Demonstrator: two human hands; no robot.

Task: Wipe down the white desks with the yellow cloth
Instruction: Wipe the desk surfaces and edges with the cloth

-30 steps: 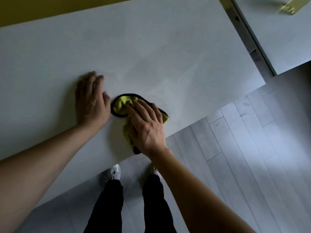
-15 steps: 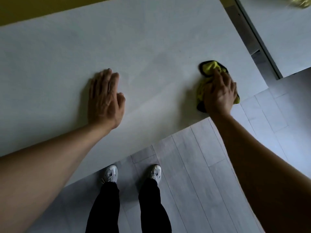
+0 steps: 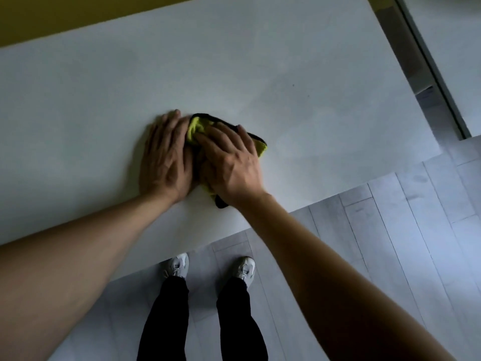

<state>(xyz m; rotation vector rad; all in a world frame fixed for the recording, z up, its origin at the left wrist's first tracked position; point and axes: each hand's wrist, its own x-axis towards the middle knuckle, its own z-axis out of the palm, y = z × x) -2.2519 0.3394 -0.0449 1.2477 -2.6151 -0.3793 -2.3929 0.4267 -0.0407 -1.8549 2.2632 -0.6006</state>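
The white desk point(image 3: 234, 61) fills most of the view. A yellow cloth with a black edge point(image 3: 196, 126) lies crumpled on it near the front edge. My right hand point(image 3: 229, 162) presses flat on top of the cloth, fingers spread, covering most of it. My left hand point(image 3: 165, 157) rests flat on the desk, palm down, right beside the cloth and touching my right hand. Only the cloth's far corner, right edge and a black tip near my wrist show.
A second white desk point(image 3: 455, 48) stands at the right, separated by a narrow gap with a dark frame point(image 3: 429, 69). Grey plank floor point(image 3: 390, 243) lies below the desk edge, with my shoes point(image 3: 177, 265) and dark trousers. A yellow wall point(image 3: 65, 14) runs behind.
My right hand has swept the cloth from the desk's right end back left to my left hand. The left hand has stayed flat on the desk.
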